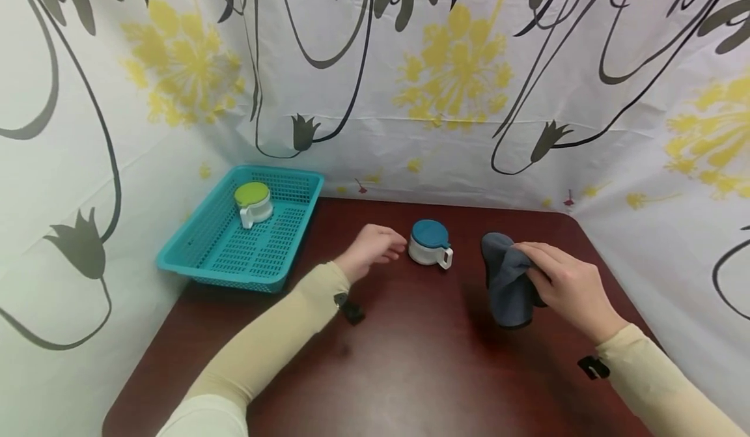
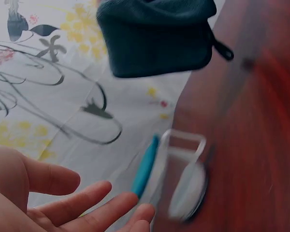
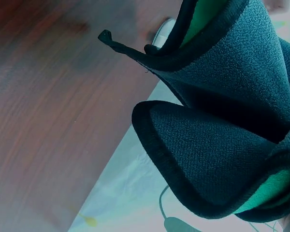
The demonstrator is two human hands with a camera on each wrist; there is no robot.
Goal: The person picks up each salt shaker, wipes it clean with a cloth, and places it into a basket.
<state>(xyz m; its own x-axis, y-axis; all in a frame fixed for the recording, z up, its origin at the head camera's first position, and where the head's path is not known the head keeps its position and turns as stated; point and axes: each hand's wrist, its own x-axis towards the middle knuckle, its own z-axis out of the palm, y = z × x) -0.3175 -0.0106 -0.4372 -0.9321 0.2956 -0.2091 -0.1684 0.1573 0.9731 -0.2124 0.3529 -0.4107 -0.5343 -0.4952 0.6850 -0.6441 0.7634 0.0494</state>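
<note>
Bunched in my right hand [image 1: 565,284] is a grey-blue cloth [image 1: 508,284] with a dark edge, pinched near its top and hanging above the table. The right wrist view shows its folds, a small loop and a green underside [image 3: 268,193]. My left hand [image 1: 377,248] reaches toward a white jar with a blue lid [image 1: 430,241] and a side handle, standing upright on the table. Its fingers are loosely extended beside the jar and hold nothing. In the left wrist view the fingertips overlap the blue lid [image 2: 146,169]; contact cannot be told.
A turquoise plastic basket [image 1: 281,254] stands at the table's back left. Inside it sits a similar white jar with a green lid [image 1: 254,204]. The dark red table [image 1: 398,372] meets a patterned white cloth [image 1: 375,150] behind and at the sides.
</note>
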